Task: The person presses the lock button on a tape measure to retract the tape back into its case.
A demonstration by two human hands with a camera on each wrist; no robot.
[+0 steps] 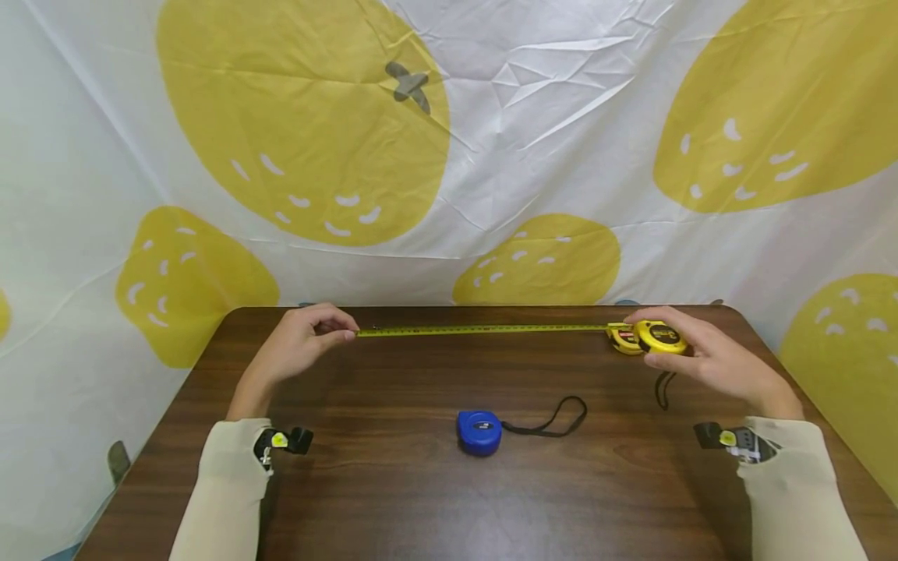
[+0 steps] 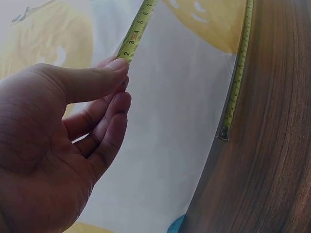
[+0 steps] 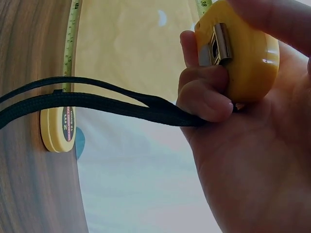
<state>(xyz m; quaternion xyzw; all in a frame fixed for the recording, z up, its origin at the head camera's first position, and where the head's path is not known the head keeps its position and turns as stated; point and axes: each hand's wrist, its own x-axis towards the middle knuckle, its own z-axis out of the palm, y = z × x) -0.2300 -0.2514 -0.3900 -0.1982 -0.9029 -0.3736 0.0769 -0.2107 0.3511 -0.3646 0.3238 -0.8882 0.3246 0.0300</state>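
My right hand (image 1: 719, 358) grips a yellow tape measure (image 1: 661, 337), its thumb and fingers curled around the case. From that case a yellow blade (image 2: 138, 31) runs across to my left hand (image 1: 298, 347), which pinches its end between thumb and fingertips near the 2 mark. Below, a second yellow tape measure (image 3: 56, 128) marked 2 m lies on the table, its own blade (image 2: 240, 73) pulled out along the table's back edge. The two blades overlap in the head view. A black wrist cord (image 3: 97, 99) hangs from the held case.
A blue tape measure (image 1: 479, 433) with a black cord loop (image 1: 561, 425) lies mid-table, nearer me than both hands. The dark wooden table (image 1: 393, 499) ends at the back against a white cloth (image 1: 365, 273) printed with yellow fruit. Cloth also hangs on both sides.
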